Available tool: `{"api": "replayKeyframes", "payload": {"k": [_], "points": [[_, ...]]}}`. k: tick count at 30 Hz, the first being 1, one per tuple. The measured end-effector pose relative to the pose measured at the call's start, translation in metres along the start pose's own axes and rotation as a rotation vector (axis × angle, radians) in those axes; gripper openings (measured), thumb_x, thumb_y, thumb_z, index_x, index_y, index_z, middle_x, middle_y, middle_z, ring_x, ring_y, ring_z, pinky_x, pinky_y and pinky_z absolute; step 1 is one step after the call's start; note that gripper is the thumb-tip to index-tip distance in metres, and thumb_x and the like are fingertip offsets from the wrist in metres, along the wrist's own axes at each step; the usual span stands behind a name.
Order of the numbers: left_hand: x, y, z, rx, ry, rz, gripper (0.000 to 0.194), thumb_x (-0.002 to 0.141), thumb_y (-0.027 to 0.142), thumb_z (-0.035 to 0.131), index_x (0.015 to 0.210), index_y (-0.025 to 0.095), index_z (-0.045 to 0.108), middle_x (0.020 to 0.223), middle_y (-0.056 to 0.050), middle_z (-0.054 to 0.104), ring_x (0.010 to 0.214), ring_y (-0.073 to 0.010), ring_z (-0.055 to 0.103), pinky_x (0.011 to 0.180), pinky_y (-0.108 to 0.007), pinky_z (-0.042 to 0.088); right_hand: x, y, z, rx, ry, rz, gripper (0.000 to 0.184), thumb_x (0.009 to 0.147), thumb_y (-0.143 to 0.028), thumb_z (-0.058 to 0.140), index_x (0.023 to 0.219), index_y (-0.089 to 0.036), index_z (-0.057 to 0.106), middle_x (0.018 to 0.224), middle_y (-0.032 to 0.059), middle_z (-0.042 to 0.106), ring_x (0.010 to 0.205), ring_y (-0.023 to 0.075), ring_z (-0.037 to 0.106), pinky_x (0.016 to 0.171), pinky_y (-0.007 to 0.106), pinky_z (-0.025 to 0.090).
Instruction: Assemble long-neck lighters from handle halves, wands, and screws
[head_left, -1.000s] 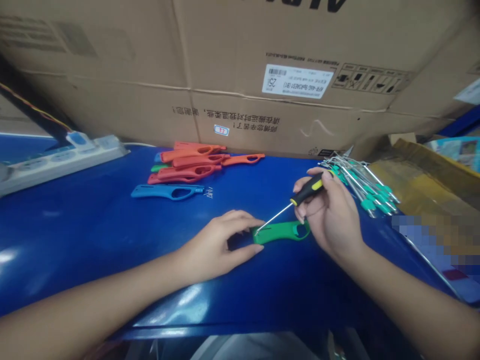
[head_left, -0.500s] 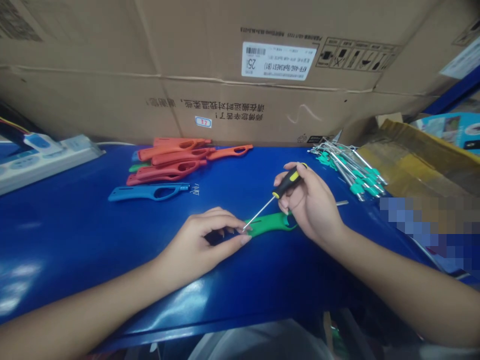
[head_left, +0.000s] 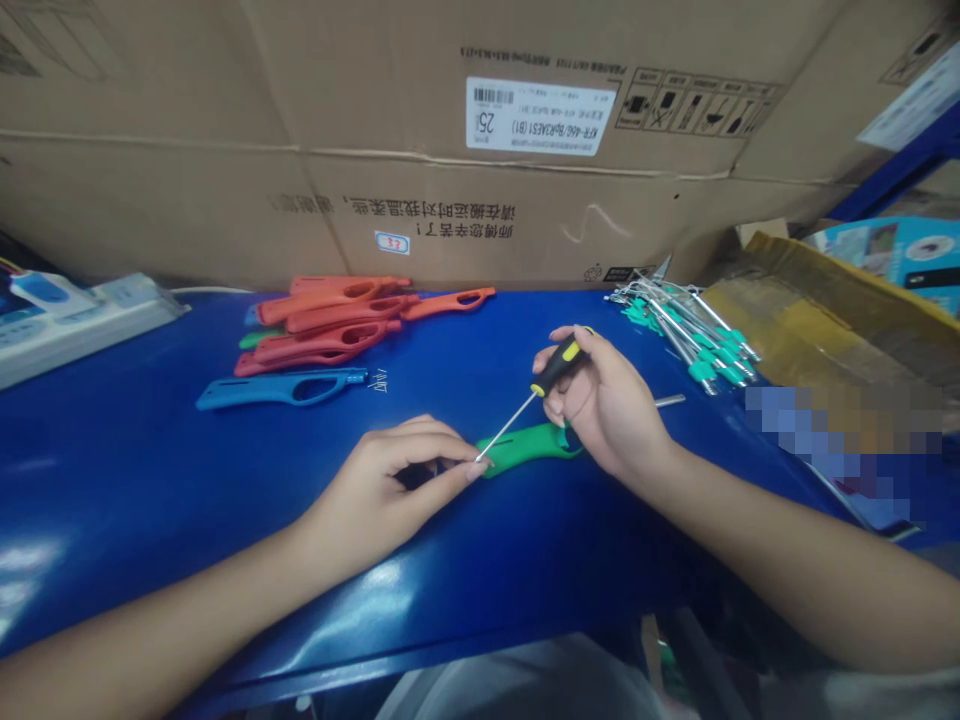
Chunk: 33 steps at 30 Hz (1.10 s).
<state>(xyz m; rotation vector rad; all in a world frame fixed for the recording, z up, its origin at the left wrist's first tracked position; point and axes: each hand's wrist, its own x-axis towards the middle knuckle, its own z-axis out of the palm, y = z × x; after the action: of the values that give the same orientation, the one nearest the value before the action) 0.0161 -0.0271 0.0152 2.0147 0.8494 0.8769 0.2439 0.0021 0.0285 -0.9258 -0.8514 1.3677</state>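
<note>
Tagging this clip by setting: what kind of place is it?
Probably a small assembly workshop: the right hand holds a screwdriver at a green handle, with a pile of red and orange handles and a bundle of metal rods nearby.

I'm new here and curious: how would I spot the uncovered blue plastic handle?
Before the big brown cardboard box, find the heap of mostly red-orange plastic handles. In front lies the slim blue handle with an oval loop, the only blue one fully uncovered.
</note>
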Motion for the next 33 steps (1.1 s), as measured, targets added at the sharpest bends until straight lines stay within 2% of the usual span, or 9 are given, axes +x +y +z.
{"api": "replayKeyframes", "payload": {"k": [4, 8, 11, 15, 18, 21, 26, 31, 33], "points": [[-0.001, -0.002, 0.0, 0.021, -0.017, -0.02, 0.011, 0.094, 0.025, 0.071, 0.093, 0.02, 0.08, 0.088, -0.003, 0.077, 0.078, -0.014, 0.07, 0.072, -0.023, 0.055, 0.001, 0.0, -0.002, -0.021, -0.048, -0.019, 0.027, 0.09, -0.044, 0.067, 0.095, -0.023, 0.05, 0.073, -0.0016, 0.069, 0.044, 0.0099, 0.053, 0.041, 0.021, 0.043], [-0.002, -0.002, 0.002, 0.037, -0.041, -0.064, 0.012, 0.094, 0.027, 0.07, 0.091, 0.021, 0.081, 0.086, -0.003, 0.077, 0.077, -0.0143, 0.07, 0.07, -0.023, 0.055, -0.003, -0.006, 0.0, -0.092, -0.144, -0.12, 0.03, 0.092, -0.048, 0.068, 0.097, -0.024, 0.05, 0.075, -0.0032, 0.069, 0.046, 0.01, 0.056, 0.042, 0.021, 0.047], [-0.003, -0.001, 0.005, 0.047, -0.082, -0.061, 0.013, 0.093, 0.027, 0.07, 0.091, 0.021, 0.082, 0.084, -0.003, 0.077, 0.074, -0.0145, 0.07, 0.068, -0.023, 0.055, -0.009, -0.015, 0.002, -0.187, -0.274, -0.199, 0.026, 0.098, -0.048, 0.062, 0.103, -0.025, 0.051, 0.078, -0.0035, 0.069, 0.047, 0.0087, 0.056, 0.043, 0.02, 0.047], [-0.003, -0.001, 0.007, 0.041, -0.136, -0.028, 0.014, 0.094, 0.027, 0.069, 0.09, 0.021, 0.082, 0.083, -0.004, 0.077, 0.075, -0.015, 0.071, 0.07, -0.023, 0.056, -0.018, -0.024, 0.0, -0.3, -0.513, -0.251, 0.027, 0.104, -0.047, 0.051, 0.121, -0.026, 0.051, 0.089, -0.0005, 0.07, 0.052, 0.0089, 0.057, 0.048, 0.022, 0.05], [-0.003, -0.002, 0.008, 0.048, -0.139, -0.055, 0.015, 0.094, 0.028, 0.07, 0.089, 0.022, 0.082, 0.083, -0.003, 0.077, 0.073, -0.0145, 0.07, 0.068, -0.022, 0.055, -0.025, -0.029, -0.003, -0.356, -0.599, -0.307, 0.03, 0.105, -0.046, 0.047, 0.13, -0.028, 0.048, 0.094, 0.0018, 0.069, 0.061, 0.0113, 0.06, 0.053, 0.024, 0.054], [-0.001, -0.003, 0.007, 0.057, -0.121, -0.063, 0.013, 0.093, 0.028, 0.071, 0.091, 0.022, 0.082, 0.085, -0.003, 0.077, 0.073, -0.0143, 0.07, 0.067, -0.023, 0.055, -0.032, -0.033, -0.003, -0.42, -0.622, -0.349, 0.033, 0.106, -0.045, 0.045, 0.134, -0.027, 0.047, 0.096, 0.0032, 0.068, 0.064, 0.0118, 0.06, 0.057, 0.025, 0.055], [-0.001, -0.002, 0.008, 0.032, -0.144, 0.038, 0.01, 0.092, 0.02, 0.072, 0.093, 0.022, 0.082, 0.087, -0.002, 0.078, 0.081, -0.0143, 0.071, 0.076, -0.023, 0.056, -0.039, -0.032, 0.0, -0.457, -0.616, -0.406, 0.034, 0.106, -0.035, 0.047, 0.14, -0.028, 0.042, 0.096, 0.0024, 0.068, 0.063, 0.0103, 0.059, 0.058, 0.025, 0.054], [-0.003, -0.002, 0.01, 0.034, -0.167, 0.085, 0.013, 0.093, 0.015, 0.07, 0.095, 0.022, 0.08, 0.088, -0.001, 0.079, 0.083, -0.0135, 0.071, 0.079, -0.024, 0.056, -0.041, -0.022, 0.001, -0.441, -0.464, -0.522, 0.044, 0.098, -0.022, 0.064, 0.136, -0.031, 0.045, 0.094, 0.0006, 0.07, 0.066, 0.0134, 0.067, 0.06, 0.029, 0.059], [-0.004, -0.002, 0.011, 0.049, -0.147, 0.079, 0.011, 0.093, 0.016, 0.071, 0.095, 0.022, 0.08, 0.09, -0.001, 0.079, 0.085, -0.0143, 0.071, 0.081, -0.025, 0.056, -0.04, -0.018, 0.0, -0.503, -0.432, -0.595, 0.044, 0.094, -0.02, 0.069, 0.132, -0.031, 0.05, 0.106, 0.003, 0.072, 0.072, 0.0149, 0.07, 0.063, 0.031, 0.061]]}}
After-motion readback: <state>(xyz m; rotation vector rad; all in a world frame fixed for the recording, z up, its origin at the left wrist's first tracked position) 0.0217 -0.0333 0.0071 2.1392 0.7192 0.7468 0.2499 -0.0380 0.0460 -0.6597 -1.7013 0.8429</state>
